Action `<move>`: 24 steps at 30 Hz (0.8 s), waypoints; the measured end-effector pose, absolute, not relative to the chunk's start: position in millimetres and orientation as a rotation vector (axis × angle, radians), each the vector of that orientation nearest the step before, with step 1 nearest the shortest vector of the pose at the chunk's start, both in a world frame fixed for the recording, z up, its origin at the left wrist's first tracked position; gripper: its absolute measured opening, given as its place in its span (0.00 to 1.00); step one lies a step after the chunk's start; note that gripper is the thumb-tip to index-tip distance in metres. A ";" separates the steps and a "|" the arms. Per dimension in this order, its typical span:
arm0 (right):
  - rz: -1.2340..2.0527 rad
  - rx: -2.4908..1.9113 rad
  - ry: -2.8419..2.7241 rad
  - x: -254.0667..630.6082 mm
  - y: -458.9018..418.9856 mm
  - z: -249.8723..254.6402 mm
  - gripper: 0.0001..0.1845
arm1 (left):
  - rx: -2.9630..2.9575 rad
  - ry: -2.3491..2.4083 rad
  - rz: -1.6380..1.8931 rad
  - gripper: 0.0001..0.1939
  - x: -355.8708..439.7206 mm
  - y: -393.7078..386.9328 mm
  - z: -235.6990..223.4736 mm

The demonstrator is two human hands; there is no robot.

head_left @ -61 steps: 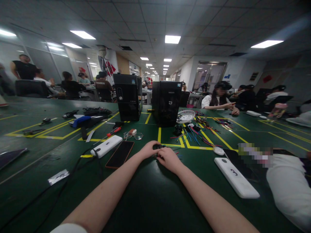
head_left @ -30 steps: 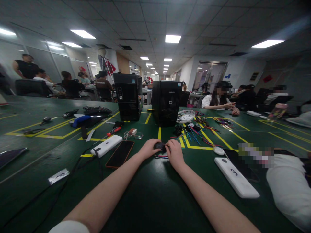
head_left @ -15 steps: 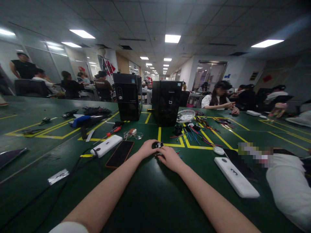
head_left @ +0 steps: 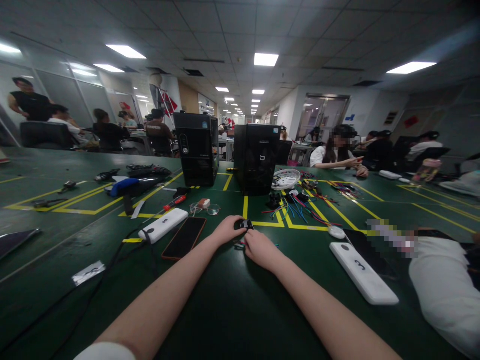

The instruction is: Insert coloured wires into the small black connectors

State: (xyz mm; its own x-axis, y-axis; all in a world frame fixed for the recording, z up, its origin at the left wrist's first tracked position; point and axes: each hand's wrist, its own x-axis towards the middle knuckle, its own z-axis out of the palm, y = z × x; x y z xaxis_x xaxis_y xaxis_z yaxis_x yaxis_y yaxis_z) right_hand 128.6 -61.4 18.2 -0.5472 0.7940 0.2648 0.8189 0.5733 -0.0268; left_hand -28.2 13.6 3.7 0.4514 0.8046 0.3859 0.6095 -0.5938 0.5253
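Note:
My left hand (head_left: 228,231) is closed around a small black part (head_left: 246,224) with a lighter patch, too small to name. It sits between the thumb and fingers. My right hand (head_left: 261,248) lies against it on the near side, fingers curled in with their tips hidden. Whatever the right fingers pinch is out of sight. Thin coloured wires (head_left: 239,245) poke out left of the right hand, low over the green table (head_left: 225,305). A few more wire ends show past its right side.
Two black computer towers (head_left: 195,150) stand ahead. A white basket (head_left: 287,179) and a pile of coloured wires (head_left: 300,207) lie to the right. A phone (head_left: 184,238), glasses (head_left: 213,210), a screwdriver (head_left: 175,202) and white power banks (head_left: 363,272) flank my arms. A co-worker's white sleeve (head_left: 442,290) is at right.
My right hand's fingers have curled in and drawn slightly down from the black part. More of the coloured wires shows at its left. The left hand holds its place.

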 end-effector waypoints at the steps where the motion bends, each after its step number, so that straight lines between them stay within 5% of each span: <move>1: -0.139 -1.337 -2.534 128.2 -61.0 17.6 0.08 | 2.393 1.205 0.877 0.17 -28.3 13.7 4.1; 11: -0.016 -1.526 -2.180 139.5 -55.8 29.5 0.11 | 2.488 1.234 0.907 0.18 -31.6 11.2 6.4; 18: -0.047 -1.743 -2.060 147.7 -47.0 19.4 0.25 | 2.581 1.171 0.790 0.22 -26.1 5.1 11.0; 24: -0.003 -1.605 -2.179 152.6 -43.8 12.7 0.18 | 2.549 1.080 0.802 0.21 -24.5 1.9 12.9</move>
